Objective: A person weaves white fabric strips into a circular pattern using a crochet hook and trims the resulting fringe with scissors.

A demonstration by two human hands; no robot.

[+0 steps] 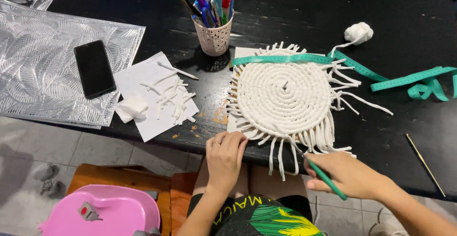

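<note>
A round white coiled cord mat (284, 95) with fringe strands all around lies on the black table (304, 12). A teal measuring tape (285, 59) runs across the mat's far edge and trails off to the right. My left hand (225, 156) rests at the table's near edge, fingers curled by the mat's lower left fringe, holding nothing that I can see. My right hand (345, 174) grips a green pencil-like tool (326, 179) just below the mat's near fringe.
A white lattice cup (214, 36) holds scissors and pens behind the mat. Cut cord bits lie on a white paper sheet (157, 95). A black phone (94, 68) sits on a silver placemat (38, 60). A cord ball (358, 32), a thin gold stick (425, 164) and a pink plastic item (102, 213) are nearby.
</note>
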